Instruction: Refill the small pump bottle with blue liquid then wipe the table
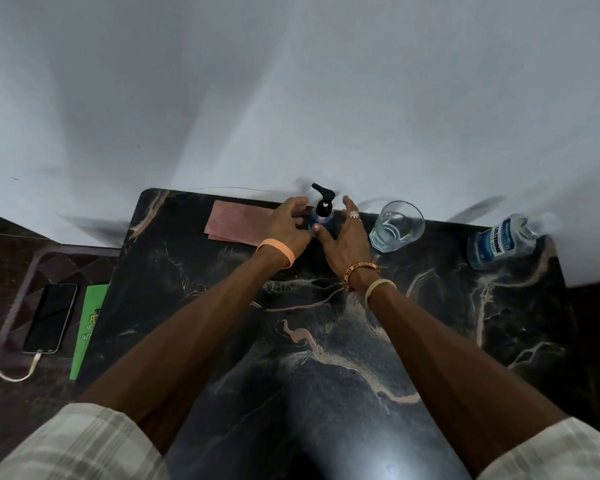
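A small pump bottle [323, 213] with a black pump head and blue liquid inside stands upright at the far edge of the dark marble table [291, 341]. My left hand [288, 223] curls round its left side. My right hand [343, 233] is at its right side, thumb on the bottle's front, fingers spread beside it. A pink cloth [238, 221] lies flat left of the bottle, partly under my left hand. A large mouthwash bottle [503, 242] holding blue liquid stands at the far right corner.
A clear drinking glass [397, 226] stands between the pump bottle and the mouthwash bottle. A white wall rises right behind the table. Left of the table, lower down, lie a phone [51, 317] on a charging cable and a green booklet [87, 327].
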